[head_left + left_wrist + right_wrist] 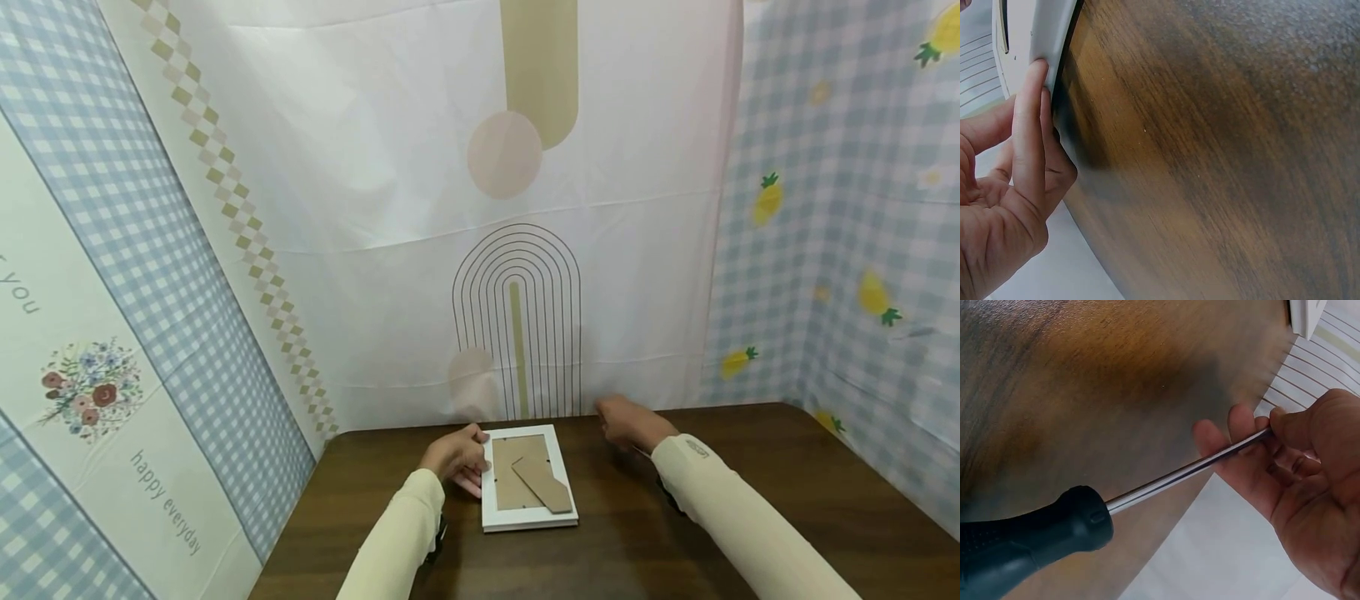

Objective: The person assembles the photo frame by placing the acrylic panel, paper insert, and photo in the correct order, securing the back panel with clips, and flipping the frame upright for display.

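Observation:
A white picture frame (518,525) lies back side up on the table, its brown backing board (517,492) and slanted easel leg (543,487) showing. My left hand (456,457) holds the frame by its left edge; in the left wrist view its fingers (1029,131) touch the frame's white side. To the right of the frame, apart from it, is my right hand (633,423). In the right wrist view this hand pinches a screwdriver (1185,474) near the end of its metal shaft. The black handle (1085,519) points back toward the wrist. The screwdriver's tip is hidden by the fingers.
The dark wooden table (360,500) runs back to a white printed curtain (375,333). Blue checked cloth (772,292) hangs on the right, and a similar cloth (142,167) on the left.

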Tool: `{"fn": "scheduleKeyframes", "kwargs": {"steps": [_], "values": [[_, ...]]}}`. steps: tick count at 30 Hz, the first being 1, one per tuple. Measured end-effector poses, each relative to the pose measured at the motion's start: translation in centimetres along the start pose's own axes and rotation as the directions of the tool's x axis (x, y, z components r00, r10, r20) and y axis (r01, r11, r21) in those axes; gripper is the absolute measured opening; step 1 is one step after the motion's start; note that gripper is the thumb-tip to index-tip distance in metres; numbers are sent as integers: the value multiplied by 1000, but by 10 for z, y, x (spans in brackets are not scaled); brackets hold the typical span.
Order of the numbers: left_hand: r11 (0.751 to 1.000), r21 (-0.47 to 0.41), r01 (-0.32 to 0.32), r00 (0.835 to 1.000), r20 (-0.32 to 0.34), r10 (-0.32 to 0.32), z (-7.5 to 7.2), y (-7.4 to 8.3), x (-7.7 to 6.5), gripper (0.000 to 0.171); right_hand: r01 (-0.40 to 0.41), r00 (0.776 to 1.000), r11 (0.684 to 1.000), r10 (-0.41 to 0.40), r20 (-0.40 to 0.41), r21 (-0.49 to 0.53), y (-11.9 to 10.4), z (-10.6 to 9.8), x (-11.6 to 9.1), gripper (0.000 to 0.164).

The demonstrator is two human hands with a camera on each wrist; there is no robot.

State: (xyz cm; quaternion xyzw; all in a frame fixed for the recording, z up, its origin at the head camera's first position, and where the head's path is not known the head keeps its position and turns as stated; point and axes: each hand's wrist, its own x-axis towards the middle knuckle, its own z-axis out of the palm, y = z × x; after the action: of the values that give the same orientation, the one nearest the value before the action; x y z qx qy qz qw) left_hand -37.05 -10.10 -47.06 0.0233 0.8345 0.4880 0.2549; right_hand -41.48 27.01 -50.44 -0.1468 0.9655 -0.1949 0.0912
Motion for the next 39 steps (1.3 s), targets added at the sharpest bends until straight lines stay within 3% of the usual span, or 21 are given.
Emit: {"fn": "scheduleKeyframes", "kwargs": {"steps": [4,7,11,17,19,26,33,36,39], "values": [[1000,-5,4,1000,0,-4,-1,-1,0,56,-27,999,998,26,-28,-52,43,20,33,9],[1000,-8,10,1000,-2,-10,-1,-1,-1,56,-61,998,996,60,-27,-64,51,23,38,8],[1000,-16,14,1000,-6,-14,-1,-1,0,57,-71,997,996,69,-25,-62,48,18,29,6],[1000,-22,8,1000,-3,-8,-3,-2,2,60,-141,989,990,141,-38,-8,-3,-9,-16,6],[1000,-23,5,1000,-3,-5,-4,-3,2,60,-162,986,987,162,-39,-2,-11,-14,-22,6],[1000,-30,9,1000,-6,-9,-7,-3,-1,61,-166,984,973,151,-98,-163,30,4,4,7],[1000,-16,-3,1000,-6,3,-5,-2,0,57,-172,984,973,162,-79,-152,49,11,0,24],[1000,-13,-4,1000,4,4,-3,-2,1,60,-174,984,973,166,-62,-153,61,14,0,18],[1000,-6,-2,1000,5,2,-2,-2,2,61,-160,987,978,154,-53,-135,55,10,-11,11]]}}
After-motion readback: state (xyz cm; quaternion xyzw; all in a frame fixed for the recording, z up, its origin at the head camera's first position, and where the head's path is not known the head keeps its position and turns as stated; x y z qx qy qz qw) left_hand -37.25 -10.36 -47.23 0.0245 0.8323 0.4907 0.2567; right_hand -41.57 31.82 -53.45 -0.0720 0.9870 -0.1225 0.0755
